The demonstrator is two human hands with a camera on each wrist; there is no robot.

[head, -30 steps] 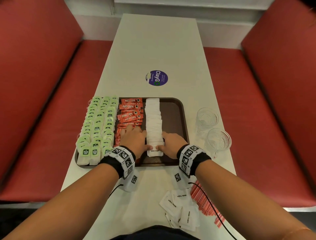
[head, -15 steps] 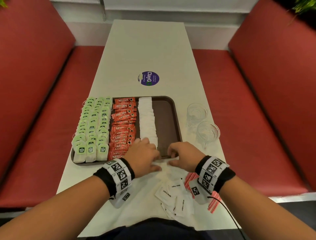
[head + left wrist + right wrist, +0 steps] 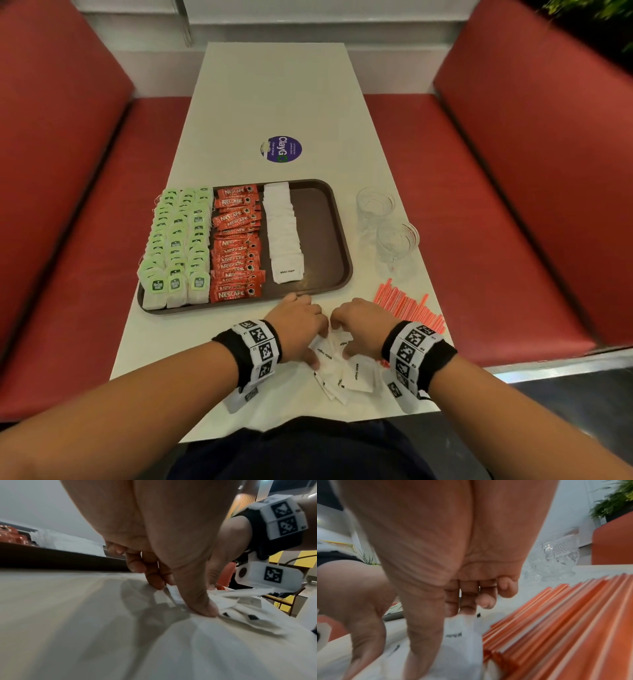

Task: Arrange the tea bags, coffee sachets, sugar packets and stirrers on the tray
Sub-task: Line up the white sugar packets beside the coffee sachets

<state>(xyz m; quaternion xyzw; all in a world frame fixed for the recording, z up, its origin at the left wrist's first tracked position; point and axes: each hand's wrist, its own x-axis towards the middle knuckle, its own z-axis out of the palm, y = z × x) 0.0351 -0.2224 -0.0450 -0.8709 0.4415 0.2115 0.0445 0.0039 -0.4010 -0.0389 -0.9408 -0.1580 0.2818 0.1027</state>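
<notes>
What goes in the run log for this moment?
step: gathering loose sugar packets | hands: left hand, right hand on pile | tray: tea, coffee, sugar rows | stirrers: on table

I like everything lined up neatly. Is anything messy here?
Yes. Loose sugar packets lie jumbled on the table under both hands, and the orange stirrers sit off the tray. Rows on the tray look tidy.

My arms are bare to the elbow. On each wrist I wear a black band [image 3: 236, 353] wrapped with white blocks printed with black square codes [image 3: 261, 345]. A small white camera box [image 3: 267, 574] with its own code hangs beneath each wrist, trailing a thin black cable [image 3: 296, 559]. My lap is in dark clothing [image 3: 308, 448].
</notes>
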